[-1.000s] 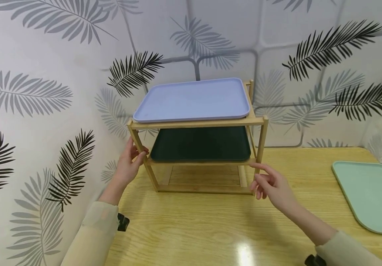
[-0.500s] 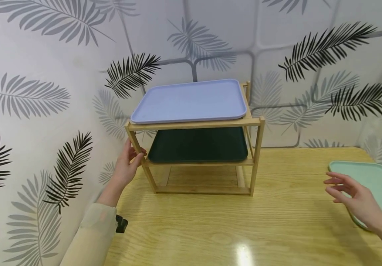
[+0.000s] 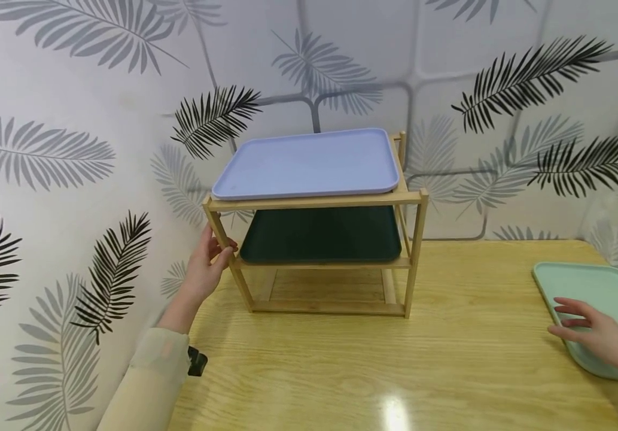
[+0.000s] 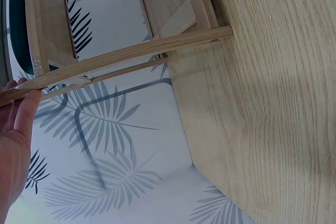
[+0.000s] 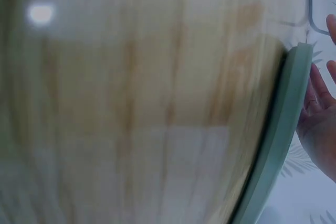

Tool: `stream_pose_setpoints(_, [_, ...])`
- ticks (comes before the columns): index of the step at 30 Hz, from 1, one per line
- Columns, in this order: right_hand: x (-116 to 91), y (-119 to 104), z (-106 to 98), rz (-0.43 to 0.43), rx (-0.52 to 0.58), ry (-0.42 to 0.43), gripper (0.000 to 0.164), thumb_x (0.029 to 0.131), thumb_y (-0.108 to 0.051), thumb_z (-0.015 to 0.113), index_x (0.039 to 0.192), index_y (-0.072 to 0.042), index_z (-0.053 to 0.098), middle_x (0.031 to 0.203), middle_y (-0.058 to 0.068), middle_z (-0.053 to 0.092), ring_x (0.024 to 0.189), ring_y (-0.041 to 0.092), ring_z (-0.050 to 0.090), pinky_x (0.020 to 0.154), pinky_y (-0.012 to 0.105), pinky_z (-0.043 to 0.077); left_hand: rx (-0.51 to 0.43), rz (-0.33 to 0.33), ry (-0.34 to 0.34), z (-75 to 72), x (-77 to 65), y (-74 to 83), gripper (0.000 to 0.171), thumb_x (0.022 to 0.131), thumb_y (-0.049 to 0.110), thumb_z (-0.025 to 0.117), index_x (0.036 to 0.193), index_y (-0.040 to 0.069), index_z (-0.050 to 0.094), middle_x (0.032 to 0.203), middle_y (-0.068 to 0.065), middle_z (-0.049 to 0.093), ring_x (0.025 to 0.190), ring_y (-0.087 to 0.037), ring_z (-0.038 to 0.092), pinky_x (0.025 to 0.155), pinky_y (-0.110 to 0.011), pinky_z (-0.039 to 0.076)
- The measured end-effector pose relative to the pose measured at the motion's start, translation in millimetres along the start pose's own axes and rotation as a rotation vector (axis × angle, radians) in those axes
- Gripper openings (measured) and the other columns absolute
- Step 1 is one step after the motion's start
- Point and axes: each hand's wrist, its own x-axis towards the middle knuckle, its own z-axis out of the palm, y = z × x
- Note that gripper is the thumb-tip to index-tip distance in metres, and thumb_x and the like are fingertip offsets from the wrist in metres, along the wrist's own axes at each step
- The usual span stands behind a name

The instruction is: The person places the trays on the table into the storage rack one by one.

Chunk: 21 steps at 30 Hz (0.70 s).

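A two-tier wooden rack [image 3: 416,254] stands near the back wall. A lavender tray [image 3: 314,164] lies on its upper tier and a dark green tray [image 3: 322,234] on the lower one. My left hand [image 3: 203,270] holds the rack's front left post between thumb and fingers; the left wrist view shows that hand [image 4: 14,145] at the post [image 4: 126,51]. Over the left edge of a mint green tray [image 3: 583,281] is my right hand [image 3: 596,335], fingers spread and loosely bent, gripping nothing. The right wrist view shows this tray's rim [image 5: 278,145] beside the hand [image 5: 319,121].
The wooden table [image 3: 341,371] stretches in front of the rack and between it and the mint tray. A leaf-patterned wall [image 3: 99,239] rises close on the left and behind the rack.
My right hand has left the rack's front right post and moved right to the mint tray, then slightly lower over its left edge. The left hand keeps its hold on the post.
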Motion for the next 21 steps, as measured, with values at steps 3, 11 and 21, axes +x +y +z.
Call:
stream_pose_setpoints(3, [1,2,2,-0.025,-0.01,0.012,0.071,0.091,-0.021,0.071,0.137,0.017,0.032,0.126,0.04,0.043,0.081,-0.021,0.037,0.063,0.02,0.049,0.016,-0.002,-0.003,0.4,-0.7,-1.2,0.071,0.097,-0.006,0.052,0.156,0.015,0.018,0.107,-0.028,0.06,0.105,-0.043,0.06,0.079,-0.03,0.055])
stream_pose_setpoints(11, [-1,8,10,-0.175,0.093,0.081,0.048,0.082,0.004,0.072,0.125,0.007,0.051,0.103,-0.036,0.047,0.078,-0.01,0.052,0.061,0.017,0.049,0.016,-0.035,-0.019,-1.0,-0.4,2.1,0.071,0.099,-0.002,0.05,0.157,0.02,0.014,0.111,-0.027,0.058,0.11,-0.042,0.059,0.086,-0.051,0.052])
stream_pose_setpoints(21, [-15,-3,17,-0.261,0.146,-0.057,0.048,0.08,0.015,0.067,0.123,-0.006,0.058,0.105,-0.031,0.058,0.079,0.001,0.055,0.06,0.019,0.045,0.024,-0.036,-0.025,-1.7,-2.8,6.9,0.071,0.099,-0.003,0.049,0.157,0.021,0.014,0.109,-0.026,0.058,0.111,-0.043,0.059,0.086,-0.051,0.051])
